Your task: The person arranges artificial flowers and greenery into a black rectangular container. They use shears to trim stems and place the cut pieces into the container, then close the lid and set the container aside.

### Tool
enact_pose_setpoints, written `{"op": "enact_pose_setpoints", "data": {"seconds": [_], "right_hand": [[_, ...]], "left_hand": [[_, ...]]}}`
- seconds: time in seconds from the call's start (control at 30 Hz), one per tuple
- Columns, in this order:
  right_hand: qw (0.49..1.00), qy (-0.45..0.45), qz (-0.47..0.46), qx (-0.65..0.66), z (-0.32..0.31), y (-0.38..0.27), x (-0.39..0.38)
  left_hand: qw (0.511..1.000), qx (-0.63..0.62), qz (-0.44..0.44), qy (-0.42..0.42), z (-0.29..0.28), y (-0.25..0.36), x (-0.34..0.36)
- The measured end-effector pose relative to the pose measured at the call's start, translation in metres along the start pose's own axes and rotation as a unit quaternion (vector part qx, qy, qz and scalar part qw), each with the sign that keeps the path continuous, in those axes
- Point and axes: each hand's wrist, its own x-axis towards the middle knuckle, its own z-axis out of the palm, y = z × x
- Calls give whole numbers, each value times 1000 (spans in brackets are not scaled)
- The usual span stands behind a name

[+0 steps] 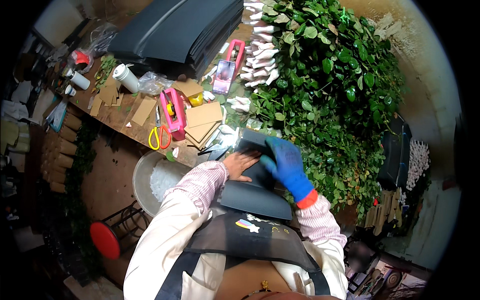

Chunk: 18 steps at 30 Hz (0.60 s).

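My bare left hand (242,165) lies with fingers spread on a dark grey sheet (252,197), its folded upper flap under my fingertips. My right hand (286,162), in a blue glove with a red cuff, curls its fingers over the right side of that flap. Just left of my hands are stacked cardboard pieces (203,117), a pink tape dispenser (178,127), scissors with yellow and red handles (159,136) and small white pieces (227,135).
Leafy stems with white-wrapped ends (320,100) fill the right. A dark sheet stack (170,32) lies at the back, near a phone (224,75) and white tumbler (125,77). Below left are a basin (142,182) and red stool (104,239).
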Motion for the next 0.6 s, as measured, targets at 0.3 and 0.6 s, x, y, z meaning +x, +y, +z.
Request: {"op": "enact_pose_setpoints", "data": {"seconds": [0.3,0.6], "right_hand": [[961,-273,0,-37,58,-63,-61],[980,-118,-11,-162,163,-91,167]], "left_hand": [[1000,-24,12,8,17,-1,4],[986,56,-15,160,40,-1,10]]}}
